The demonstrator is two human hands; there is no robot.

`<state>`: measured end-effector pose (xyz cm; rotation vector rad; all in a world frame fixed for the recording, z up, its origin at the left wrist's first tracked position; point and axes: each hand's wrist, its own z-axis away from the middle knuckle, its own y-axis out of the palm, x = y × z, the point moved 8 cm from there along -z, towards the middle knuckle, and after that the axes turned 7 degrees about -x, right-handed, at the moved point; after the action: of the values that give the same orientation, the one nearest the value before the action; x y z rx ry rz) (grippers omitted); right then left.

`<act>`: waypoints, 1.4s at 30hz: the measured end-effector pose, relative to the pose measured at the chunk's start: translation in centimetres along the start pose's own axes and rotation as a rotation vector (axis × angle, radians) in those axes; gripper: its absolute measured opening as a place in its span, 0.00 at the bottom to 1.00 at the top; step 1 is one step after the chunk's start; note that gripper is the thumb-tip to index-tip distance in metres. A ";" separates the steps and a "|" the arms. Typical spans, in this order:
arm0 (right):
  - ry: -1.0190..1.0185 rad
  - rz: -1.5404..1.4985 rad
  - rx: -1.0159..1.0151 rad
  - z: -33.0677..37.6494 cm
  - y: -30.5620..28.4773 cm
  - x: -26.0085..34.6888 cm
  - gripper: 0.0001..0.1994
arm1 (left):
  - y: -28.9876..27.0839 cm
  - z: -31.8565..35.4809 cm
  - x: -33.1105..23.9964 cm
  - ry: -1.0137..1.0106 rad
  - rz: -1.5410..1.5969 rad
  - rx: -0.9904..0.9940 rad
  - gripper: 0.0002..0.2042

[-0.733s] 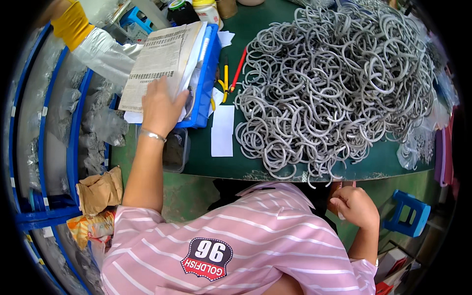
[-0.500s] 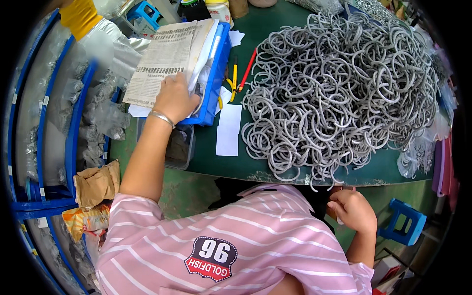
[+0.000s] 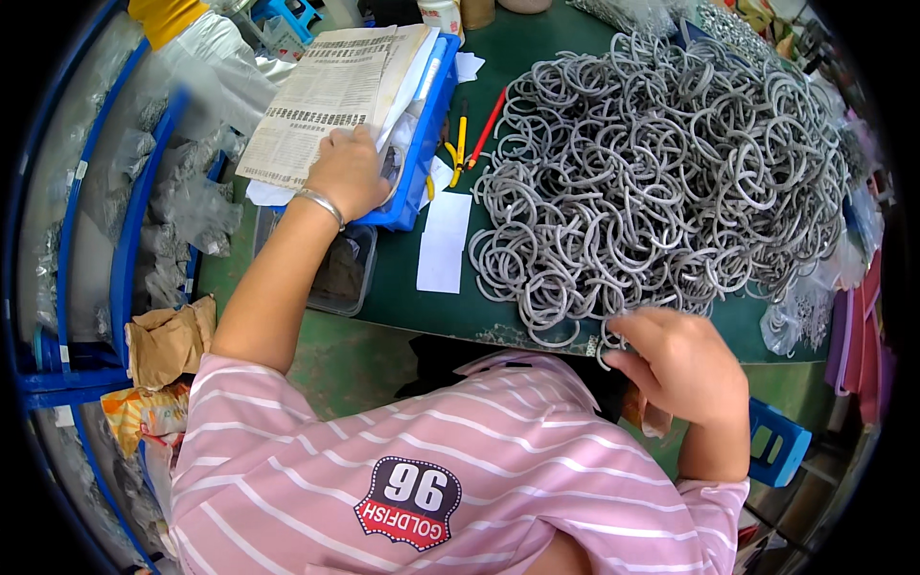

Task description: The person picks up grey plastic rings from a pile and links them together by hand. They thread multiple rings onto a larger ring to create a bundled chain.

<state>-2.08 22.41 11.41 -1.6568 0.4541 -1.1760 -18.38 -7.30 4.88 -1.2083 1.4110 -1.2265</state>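
Observation:
My left hand [image 3: 347,172] lies on the lower edge of a sheet of newspaper [image 3: 316,105], its fingers spread and a bracelet at the wrist. The newspaper and other papers rest over a blue plastic tray [image 3: 426,134]. A large heap of grey curved metal rings [image 3: 661,182], many with a gap in them, covers the right part of the green table [image 3: 431,321]. My right hand [image 3: 685,369], slightly blurred, is at the heap's near edge. Its thumb and forefinger stand apart beside a ring at the table edge; I see nothing held.
Yellow-handled pliers [image 3: 458,153], a red pen [image 3: 487,127] and white paper [image 3: 444,244] lie between tray and heap. A clear plastic box [image 3: 340,273] sits below the tray. Blue shelving [image 3: 125,249] with bagged parts stands left, a blue stool [image 3: 776,446] right. Another person's yellow garment [image 3: 165,21] shows at upper left.
My right hand has risen from below the table edge to the near side of the ring heap. My left hand stays on the newspaper. The view has shifted slightly.

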 end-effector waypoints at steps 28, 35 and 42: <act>-0.123 -0.116 -0.454 -12.9 -0.9 0.6 0.14 | -5.1 8.7 -10.6 0.166 0.990 -0.277 0.33; -0.131 -0.057 -0.731 -5.3 -1.0 -0.4 0.16 | 3.5 9.4 -13.9 0.179 0.818 -0.042 0.43; 0.039 -0.280 -0.684 -5.0 1.3 -3.2 0.12 | 0.3 7.8 -15.1 0.302 0.885 -0.201 0.58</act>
<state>-7.51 21.71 8.81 -2.3439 0.7211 -1.3455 -8.69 6.60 3.99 -0.3949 2.0169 -0.6516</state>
